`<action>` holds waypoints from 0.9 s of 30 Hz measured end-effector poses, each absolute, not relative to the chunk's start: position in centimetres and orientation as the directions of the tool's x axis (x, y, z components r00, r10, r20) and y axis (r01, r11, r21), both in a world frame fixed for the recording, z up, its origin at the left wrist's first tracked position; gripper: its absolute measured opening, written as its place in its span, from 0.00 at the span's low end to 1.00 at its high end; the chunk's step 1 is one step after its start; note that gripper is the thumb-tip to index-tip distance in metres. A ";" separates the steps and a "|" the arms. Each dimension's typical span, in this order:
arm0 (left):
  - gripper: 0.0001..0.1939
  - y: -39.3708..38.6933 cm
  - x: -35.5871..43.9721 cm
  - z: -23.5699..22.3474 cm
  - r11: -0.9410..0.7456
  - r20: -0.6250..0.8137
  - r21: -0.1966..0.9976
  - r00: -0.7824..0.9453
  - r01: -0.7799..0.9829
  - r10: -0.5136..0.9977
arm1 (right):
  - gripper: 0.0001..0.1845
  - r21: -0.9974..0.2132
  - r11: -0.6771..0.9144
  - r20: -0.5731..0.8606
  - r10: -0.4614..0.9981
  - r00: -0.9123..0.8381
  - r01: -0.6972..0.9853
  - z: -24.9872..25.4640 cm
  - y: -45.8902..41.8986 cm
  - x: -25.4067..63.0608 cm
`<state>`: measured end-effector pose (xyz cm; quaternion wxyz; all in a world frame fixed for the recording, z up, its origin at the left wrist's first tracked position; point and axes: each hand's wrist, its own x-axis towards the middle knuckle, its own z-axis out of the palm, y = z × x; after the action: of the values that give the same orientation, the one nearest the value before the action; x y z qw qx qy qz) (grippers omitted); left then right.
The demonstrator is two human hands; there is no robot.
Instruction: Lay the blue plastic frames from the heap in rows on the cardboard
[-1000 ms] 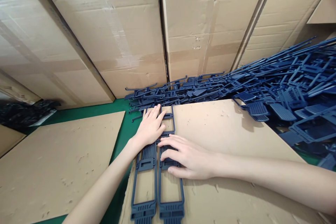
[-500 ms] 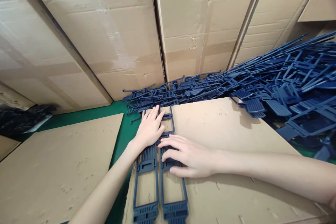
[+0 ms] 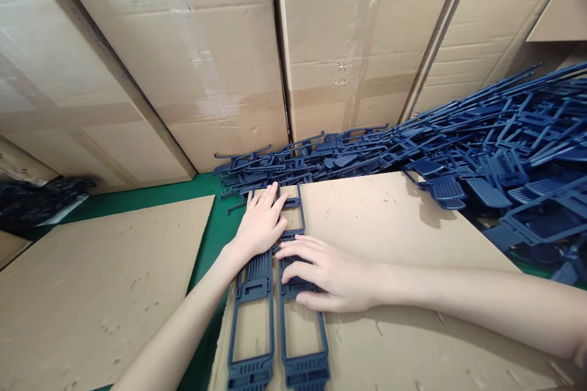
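Two long dark-blue plastic frames lie side by side on a cardboard sheet (image 3: pixel 367 208), with a narrow gap between them. Each has rectangular openings and ribbed sections. My left hand (image 3: pixel 260 227) rests flat with fingers spread over the far part of the left frame (image 3: pixel 251 330), covering some of it. Over the middle of the right frame (image 3: pixel 323 336) lies my right hand (image 3: pixel 328 272), its fingers apart and slightly bent, touching the ribbed section. The near ends of both frames run out of view at the bottom.
A tangled pile of dark-blue plastic parts (image 3: pixel 486 140) stretches along the back and right. Tall cardboard boxes (image 3: pixel 220 61) form a wall behind it. Another cardboard sheet (image 3: pixel 105 281) lies at left on the green surface (image 3: pixel 202 192), near a black plastic bag (image 3: pixel 41 201).
The near end of the left frame has shifted slightly left, widening the gap. Both hands keep nearly the same pose and place. The camera view has moved a little.
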<state>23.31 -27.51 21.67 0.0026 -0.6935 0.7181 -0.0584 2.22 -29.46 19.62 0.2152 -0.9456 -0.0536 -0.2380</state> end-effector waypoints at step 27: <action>0.28 -27.5 23.3 21.8 0.028 0.104 -0.086 -0.037 -0.996 -0.994 | 0.19 -0.381 -0.896 0.485 0.015 0.874 0.226 19.4 -29.8 2.2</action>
<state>23.27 -27.47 21.82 -0.0074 -0.6940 0.7167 -0.0674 2.19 -29.75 19.44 0.2184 -0.9431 -0.0639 -0.2423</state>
